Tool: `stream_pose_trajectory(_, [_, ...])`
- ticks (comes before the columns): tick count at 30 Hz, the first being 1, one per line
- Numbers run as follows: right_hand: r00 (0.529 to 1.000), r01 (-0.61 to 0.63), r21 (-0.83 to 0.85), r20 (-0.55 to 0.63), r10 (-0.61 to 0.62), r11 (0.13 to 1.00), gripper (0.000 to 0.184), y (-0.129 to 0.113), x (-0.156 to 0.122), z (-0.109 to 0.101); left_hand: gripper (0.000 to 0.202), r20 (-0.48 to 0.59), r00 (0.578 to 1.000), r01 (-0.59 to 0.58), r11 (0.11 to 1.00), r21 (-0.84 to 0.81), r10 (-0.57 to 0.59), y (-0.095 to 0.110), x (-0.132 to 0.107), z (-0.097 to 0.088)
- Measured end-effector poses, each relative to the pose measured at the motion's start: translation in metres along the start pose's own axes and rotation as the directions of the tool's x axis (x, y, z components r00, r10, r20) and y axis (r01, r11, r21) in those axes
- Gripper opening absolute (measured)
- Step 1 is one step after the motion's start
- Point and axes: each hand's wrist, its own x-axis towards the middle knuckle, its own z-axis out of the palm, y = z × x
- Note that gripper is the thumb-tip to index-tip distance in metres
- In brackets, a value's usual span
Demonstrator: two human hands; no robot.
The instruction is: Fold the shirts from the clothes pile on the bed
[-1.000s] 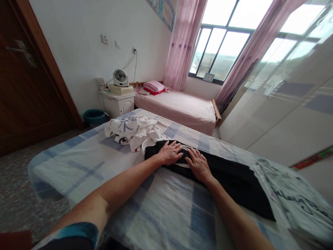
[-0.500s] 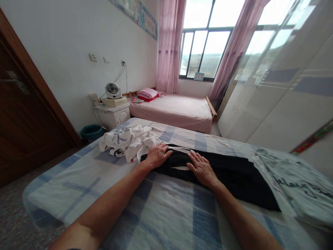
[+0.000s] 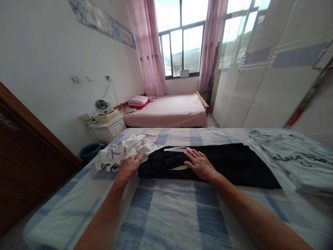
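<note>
Leaning over a bed (image 3: 166,211) under a blue-and-white checked sheet. Pressing the right hand (image 3: 199,164) palm down, fingers spread flat, on the middle of a long black garment (image 3: 234,168) laid crosswise on the sheet, with a white strip of cloth showing just beside the fingertips. Resting the left hand (image 3: 130,166) at the garment's left end, fingers loosely bent, right where black cloth meets a crumpled white garment (image 3: 117,152) with navy stripes; cannot tell whether pinching any cloth.

To the right, touching the black garment's far end: a pale printed garment (image 3: 293,156) with dark cursive lettering, too stretched to read. High on the left wall: a long poster (image 3: 104,22), print too blurred to read. Beyond the bed: a pink bed (image 3: 169,111), a white fan (image 3: 102,106) on a nightstand (image 3: 108,127), a teal bin (image 3: 90,151), a glossy wardrobe (image 3: 260,80), and a window (image 3: 180,48).
</note>
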Motion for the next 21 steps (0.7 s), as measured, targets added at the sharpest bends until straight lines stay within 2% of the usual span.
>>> stream_pose_trajectory(5, [1.0,0.005,0.011,0.004,-0.005,1.0,0.06,0.0,0.0,0.0,0.048,0.018,1.0,-0.003,0.987,-0.161,0.006,-0.007,0.007,0.003])
stream_pose_trajectory(11, [1.0,0.005,0.024,-0.003,-0.005,1.0,0.059,0.0,-0.001,-0.002,0.049,0.004,0.995,-0.095,0.945,-0.312,0.101,-0.01,0.01,0.012])
stream_pose_trajectory(17, [1.0,-0.001,0.034,0.01,0.001,0.999,0.059,-0.002,-0.001,-0.005,0.049,0.113,0.992,0.001,0.884,-0.468,0.058,-0.008,0.01,0.011])
stream_pose_trajectory(21, [1.0,-0.001,0.025,0.016,0.0,1.0,0.06,-0.003,-0.001,-0.005,0.051,0.182,0.98,0.045,0.797,-0.603,0.083,-0.002,0.001,0.007])
